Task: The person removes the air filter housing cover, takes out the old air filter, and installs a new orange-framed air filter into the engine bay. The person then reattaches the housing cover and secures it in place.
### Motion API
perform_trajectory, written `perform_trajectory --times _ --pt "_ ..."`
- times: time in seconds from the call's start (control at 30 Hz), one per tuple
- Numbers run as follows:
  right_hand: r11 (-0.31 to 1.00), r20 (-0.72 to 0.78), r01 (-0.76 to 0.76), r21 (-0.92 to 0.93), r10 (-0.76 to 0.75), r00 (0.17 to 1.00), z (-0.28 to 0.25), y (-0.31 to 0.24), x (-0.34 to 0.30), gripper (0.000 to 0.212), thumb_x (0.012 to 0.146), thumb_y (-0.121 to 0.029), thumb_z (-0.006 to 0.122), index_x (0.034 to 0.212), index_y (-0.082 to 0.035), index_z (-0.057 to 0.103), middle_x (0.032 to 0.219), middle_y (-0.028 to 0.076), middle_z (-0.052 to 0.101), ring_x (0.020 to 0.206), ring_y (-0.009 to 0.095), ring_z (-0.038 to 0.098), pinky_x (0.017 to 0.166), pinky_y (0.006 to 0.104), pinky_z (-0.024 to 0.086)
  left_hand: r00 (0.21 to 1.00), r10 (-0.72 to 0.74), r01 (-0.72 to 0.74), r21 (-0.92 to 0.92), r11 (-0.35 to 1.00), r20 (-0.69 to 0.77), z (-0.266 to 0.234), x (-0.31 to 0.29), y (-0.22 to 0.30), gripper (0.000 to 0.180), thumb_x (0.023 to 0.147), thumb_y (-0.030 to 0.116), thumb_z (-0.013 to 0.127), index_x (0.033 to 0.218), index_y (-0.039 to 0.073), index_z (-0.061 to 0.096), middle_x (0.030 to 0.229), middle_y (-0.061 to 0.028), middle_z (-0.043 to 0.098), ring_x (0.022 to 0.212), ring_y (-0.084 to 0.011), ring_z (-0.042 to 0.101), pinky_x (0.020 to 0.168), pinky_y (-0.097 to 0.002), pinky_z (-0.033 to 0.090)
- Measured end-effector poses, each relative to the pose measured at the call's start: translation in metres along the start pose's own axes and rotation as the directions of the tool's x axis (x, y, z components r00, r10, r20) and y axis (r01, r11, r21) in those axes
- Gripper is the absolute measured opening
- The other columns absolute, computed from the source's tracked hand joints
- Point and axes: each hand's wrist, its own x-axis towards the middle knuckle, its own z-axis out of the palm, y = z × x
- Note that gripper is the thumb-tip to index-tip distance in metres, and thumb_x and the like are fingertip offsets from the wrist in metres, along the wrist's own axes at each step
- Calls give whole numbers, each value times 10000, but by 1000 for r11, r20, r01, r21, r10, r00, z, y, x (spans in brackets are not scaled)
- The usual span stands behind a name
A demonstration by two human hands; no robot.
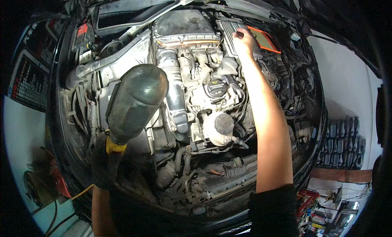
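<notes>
My right hand (245, 44), bare, reaches to the far right of the engine bay. Its fingers are closed, with a small dark thing (240, 33) at the fingertips that I cannot make out. Under and beside it lies a ribbed metal cover (229, 37); just right of this is an orange-framed panel (264, 39) like an air filter. A large dark tool with a rounded body (139, 100) and a yellow part rises in front of the left side of the engine. My left hand (105, 167) is at its lower end, very dark, its fingers not distinguishable.
An engine with a black oil filler cap (217, 88), a round reservoir with a dark cap (224, 124) and a ribbed intake hose (169, 67) fills the middle. A black airbox (182, 23) sits behind. Tools and parts (322, 214) lie at lower right; a yellow hose (83, 192) runs lower left.
</notes>
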Motion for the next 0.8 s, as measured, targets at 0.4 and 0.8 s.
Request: perform_trajectory --times 0.4,0.8 --pt "978 226 133 158 -167 960 5 34 3 339 836 -49 573 1173 -58 613 1067 116 690 913 218 684 806 292 546 991 -102 98 57 994 85 2 47 51 402 958 176 565 1317 37 451 1151 -124 552 1031 -213 563 808 -318 514" --pt "970 278 231 77 -243 929 27 22 3 257 839 -182 619 1086 -143 683 1035 61 704 918 223 684 831 331 536 986 -97 141 371 918 -136 -12 37 17 356 991 252 506 1260 19 507 1169 -138 569 1078 -274 552 917 -381 447"
